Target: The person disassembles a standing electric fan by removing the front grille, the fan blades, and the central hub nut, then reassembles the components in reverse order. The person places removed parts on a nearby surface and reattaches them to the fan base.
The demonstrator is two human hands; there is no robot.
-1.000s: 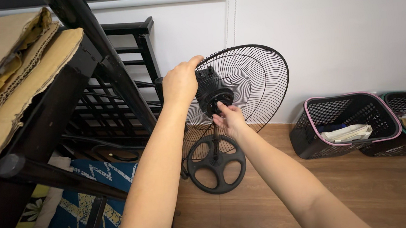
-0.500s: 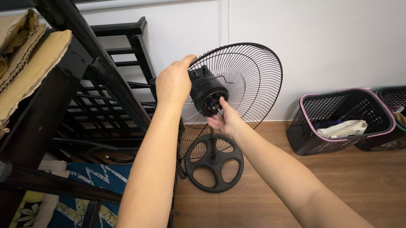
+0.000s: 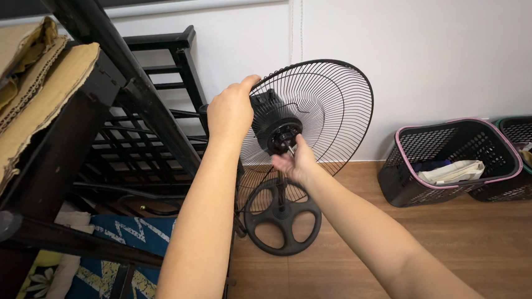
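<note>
Since the earlier frame: right hand (image 3: 295, 161) shifted slightly on the shaft (image 3: 290, 148); fan nearly unchanged in position.

Right hand: fingertips pinched at the metal shaft tip, probably to turn or hold it.
Left hand (image 3: 231, 111): clenched over the rear of the motor (image 3: 274, 121), apparently bracing the fan head.
Fan: black pedestal type, on the wood floor (image 3: 472, 247) by the white wall; blades and front guard absent, rear grille (image 3: 332, 107) bare, round spoked base (image 3: 282, 216) below.
Left: dark frame (image 3: 116, 60), cardboard (image 3: 18, 92).
Far right: two baskets (image 3: 448, 162) holding cloth.
</note>
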